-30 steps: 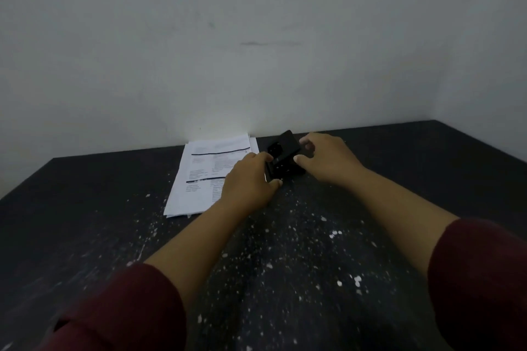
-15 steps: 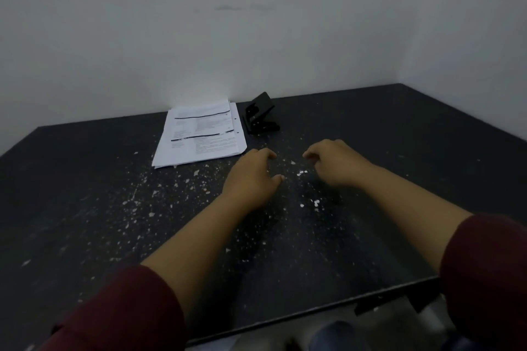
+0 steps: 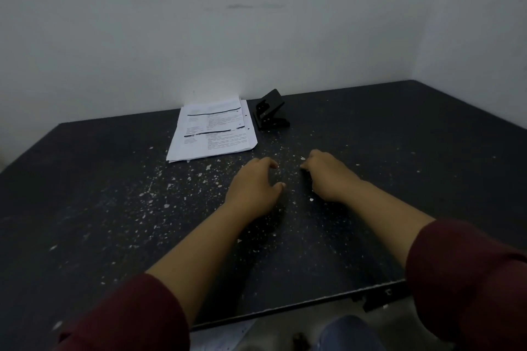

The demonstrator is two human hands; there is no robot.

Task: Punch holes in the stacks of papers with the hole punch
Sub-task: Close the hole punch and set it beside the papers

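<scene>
On the dark surface (image 3: 85, 194), both hands rest idle, holding nothing; papers and punch lie farther back.

Nearest: dark red sleeves (image 3: 128, 319) at the bottom corners, bare forearms reaching in. Mid surface: left hand (image 3: 253, 188) and right hand (image 3: 328, 177) palm down, near each other but apart, fingers loosely curled, nothing gripped. White specks (image 3: 159, 194) scattered all over the surface around the hands. Farther, left of centre: stack of papers (image 3: 212, 129), printed, lying flat, punched holes visible along its right edge. Just beside its far right corner: black hole punch (image 3: 271, 111), handle raised. Behind: plain pale wall (image 3: 256, 23).
</scene>
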